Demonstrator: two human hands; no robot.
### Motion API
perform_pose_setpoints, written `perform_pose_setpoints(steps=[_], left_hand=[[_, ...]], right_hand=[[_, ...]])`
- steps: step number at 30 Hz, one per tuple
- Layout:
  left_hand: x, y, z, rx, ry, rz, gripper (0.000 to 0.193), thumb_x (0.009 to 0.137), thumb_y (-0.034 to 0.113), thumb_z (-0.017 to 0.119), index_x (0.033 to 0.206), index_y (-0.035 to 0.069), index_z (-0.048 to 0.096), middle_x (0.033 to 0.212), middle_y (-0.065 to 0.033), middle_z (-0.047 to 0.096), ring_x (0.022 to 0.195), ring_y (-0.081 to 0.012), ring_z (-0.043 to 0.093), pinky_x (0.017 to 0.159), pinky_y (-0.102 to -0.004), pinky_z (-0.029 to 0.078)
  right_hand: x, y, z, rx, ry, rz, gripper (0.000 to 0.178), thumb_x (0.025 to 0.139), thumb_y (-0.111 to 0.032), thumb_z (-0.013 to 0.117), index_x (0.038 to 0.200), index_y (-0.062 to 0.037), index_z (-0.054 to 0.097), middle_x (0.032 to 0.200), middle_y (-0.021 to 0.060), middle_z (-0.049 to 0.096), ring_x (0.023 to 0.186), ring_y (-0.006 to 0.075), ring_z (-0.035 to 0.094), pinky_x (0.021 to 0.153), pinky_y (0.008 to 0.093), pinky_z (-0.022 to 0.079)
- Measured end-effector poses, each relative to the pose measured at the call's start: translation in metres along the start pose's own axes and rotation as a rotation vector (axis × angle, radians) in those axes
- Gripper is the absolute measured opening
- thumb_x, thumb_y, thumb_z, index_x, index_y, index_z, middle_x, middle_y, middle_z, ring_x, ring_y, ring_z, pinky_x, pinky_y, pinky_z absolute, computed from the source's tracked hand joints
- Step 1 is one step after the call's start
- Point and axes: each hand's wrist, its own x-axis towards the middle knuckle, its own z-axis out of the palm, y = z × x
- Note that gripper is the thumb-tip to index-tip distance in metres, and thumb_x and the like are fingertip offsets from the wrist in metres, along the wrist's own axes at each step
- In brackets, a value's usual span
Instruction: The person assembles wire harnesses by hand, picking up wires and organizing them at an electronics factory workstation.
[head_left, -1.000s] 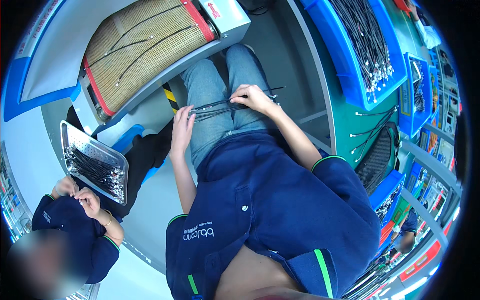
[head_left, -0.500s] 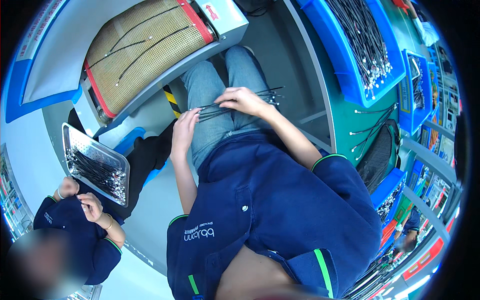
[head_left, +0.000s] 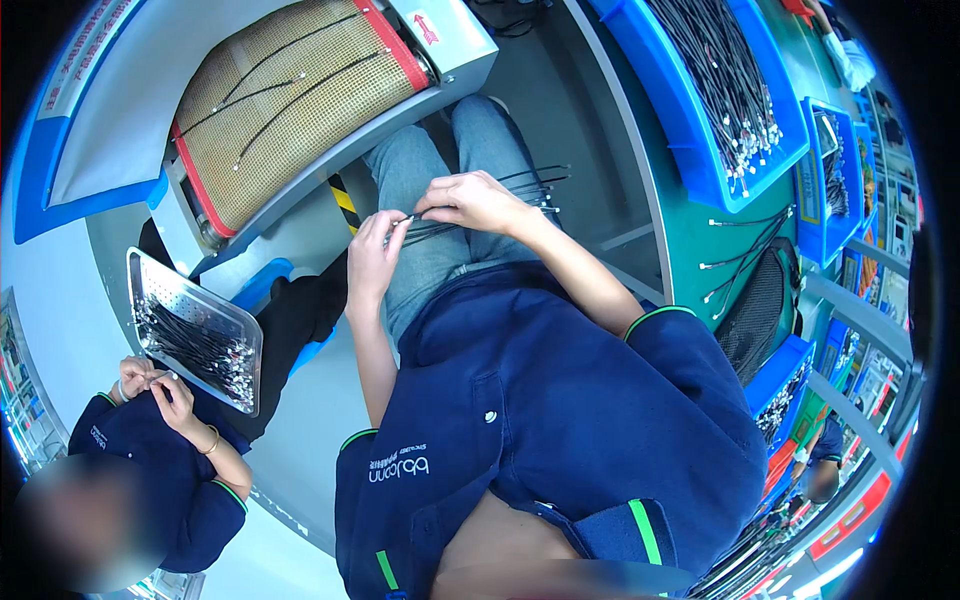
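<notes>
Above my lap, a bundle of thin black cables (head_left: 525, 183) with small connectors lies across my thighs. My left hand (head_left: 372, 262) is closed, its thumb and fingertips pinching a black cable near a small light-coloured end. Close beside it, my right hand (head_left: 474, 203) is closed over the same strand, fingers bent together, and the rest of the bundle runs out beneath this hand toward the right. The hands nearly touch at the fingertips. The exact grip inside my right hand is partly hidden.
A mesh conveyor belt (head_left: 290, 95) carrying several cables stands at the far left. To the right, a green table (head_left: 690, 250) holds a blue bin (head_left: 790, 165) full of cables and a few loose ones. A co-worker (head_left: 165, 440) sits at left beside a metal tray (head_left: 133, 268) of cables.
My hands have drawn closer together, with the left fingertips now pinching a cable beside the right ones. The co-worker's hands have also come together.
</notes>
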Motion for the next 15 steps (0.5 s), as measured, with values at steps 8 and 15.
perform_pose_setpoints(steps=[8, 15], left_hand=[[0.0038, -0.0039, -0.002, -0.084, 0.027, 0.029, 0.011, 0.086, 0.01, 0.064, 0.092, 0.001, 0.062, 0.083, -0.0112, 0.062, 0.073, -0.0247, 0.061, 0.064, -0.0338, 0.048], [0.0021, -0.0005, 0.0006, -0.119, 0.036, 0.004, 0.014, 0.084, 0.007, 0.066, 0.097, 0.002, 0.063, 0.088, -0.0111, 0.063, 0.076, -0.0221, 0.063, 0.066, -0.0321, 0.05]], right_hand=[[0.007, 0.0018, 0.0053, 0.013, 0.082, -0.063, 0.015, 0.081, -0.018, 0.066, 0.093, -0.009, 0.069, 0.089, 0.0038, 0.065, 0.082, 0.0229, 0.065, 0.072, 0.0325, 0.053], [0.0044, 0.0064, 0.0074, 0.023, 0.123, -0.07, 0.014, 0.081, -0.017, 0.067, 0.093, -0.0091, 0.069, 0.087, 0.0038, 0.065, 0.081, 0.0217, 0.065, 0.072, 0.0317, 0.053]])
